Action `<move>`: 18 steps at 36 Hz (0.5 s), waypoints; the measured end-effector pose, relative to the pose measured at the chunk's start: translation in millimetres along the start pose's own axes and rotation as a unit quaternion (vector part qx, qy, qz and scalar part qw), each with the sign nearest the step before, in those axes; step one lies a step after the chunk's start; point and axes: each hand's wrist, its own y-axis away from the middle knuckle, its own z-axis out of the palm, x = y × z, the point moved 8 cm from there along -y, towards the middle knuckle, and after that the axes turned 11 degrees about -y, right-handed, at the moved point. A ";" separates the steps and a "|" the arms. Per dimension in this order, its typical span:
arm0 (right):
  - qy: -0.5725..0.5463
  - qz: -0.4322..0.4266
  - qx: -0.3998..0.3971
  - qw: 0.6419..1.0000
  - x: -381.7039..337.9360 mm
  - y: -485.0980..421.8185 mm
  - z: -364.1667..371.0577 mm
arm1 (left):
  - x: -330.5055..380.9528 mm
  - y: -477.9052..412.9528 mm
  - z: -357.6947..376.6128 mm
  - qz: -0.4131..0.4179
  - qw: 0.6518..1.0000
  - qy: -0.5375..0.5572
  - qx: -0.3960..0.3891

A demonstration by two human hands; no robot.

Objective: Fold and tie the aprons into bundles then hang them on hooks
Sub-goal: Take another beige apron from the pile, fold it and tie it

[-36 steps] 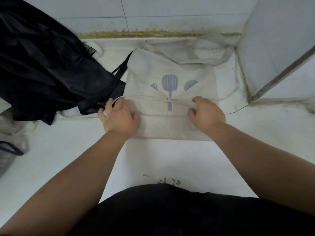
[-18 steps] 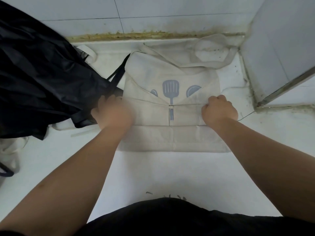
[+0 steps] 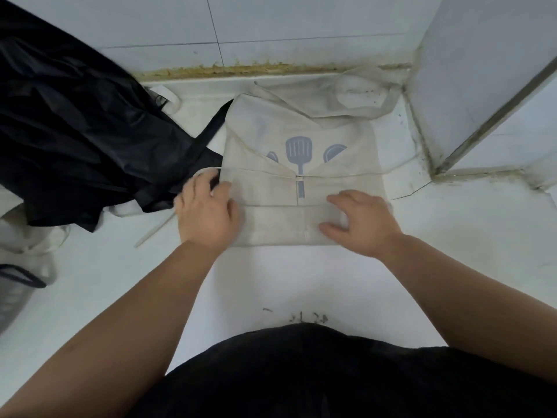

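beige apron (image 3: 301,137) is pressed beneath left hand (image 3: 208,212) and right hand (image 3: 364,221) | both are laid flat, fingers unclenched | black apron (image 3: 75,131) is heaped just left

Tiled utility corner, most likely the back of a kitchen: glossy white wall tiles (image 3: 301,22) meet a white work surface (image 3: 301,282) along a joint of yellowed, grimy sealant (image 3: 256,69). A white pillar (image 3: 458,70) edged with a grey metal strip (image 3: 494,116) closes the right side. A beige apron (image 3: 301,122) printed with a spatula and spoons lies on the surface, with a black apron (image 3: 75,131) heaped at its left.
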 end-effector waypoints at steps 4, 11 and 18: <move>0.075 0.014 -0.128 0.989 8.9 14.0 27.2 | 33.8 34.1 32.2 0.144 0.968 0.032 -0.204; 0.106 -0.033 -0.094 0.989 -2.1 27.4 16.3 | 35.2 48.6 41.1 0.163 0.946 -0.046 -0.276; 0.014 0.005 -0.100 0.995 -1.8 26.5 -1.1 | 27.0 25.7 26.3 0.151 0.953 -0.001 -0.264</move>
